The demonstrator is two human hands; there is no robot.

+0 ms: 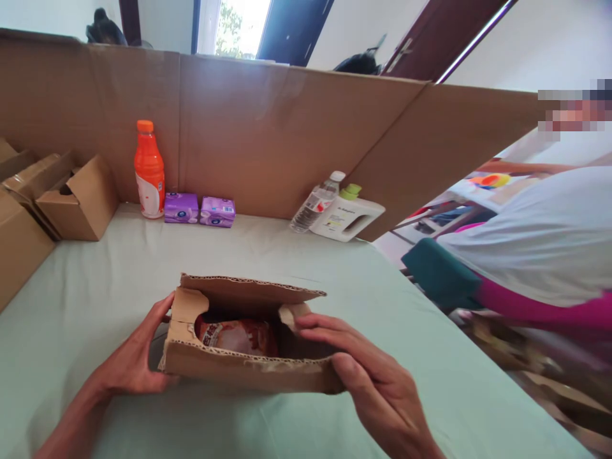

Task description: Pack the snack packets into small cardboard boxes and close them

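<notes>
A small brown cardboard box [248, 377] stands on the cloth-covered table, its top open toward me. Inside lies a red-and-white printed packet [241, 336], partly hidden by the front wall and the left flap. My left hand [129, 360] grips the box's left end, thumb low at the front and fingers at the back corner. At the right end, the fingers of my right hand [377, 376] press on the short side flap [291, 313], while its thumb rests on the front wall's top edge. The long back flap [248, 290] stands raised.
Along the cardboard partition [258, 127] stand an orange drink bottle [150, 172], two purple tissue packs [181, 208], a clear water bottle [315, 205] and a white jug [347, 217] with a green cap. Several cardboard boxes [81, 197] are at left. A person [540, 236] is at right, beyond the table [454, 382].
</notes>
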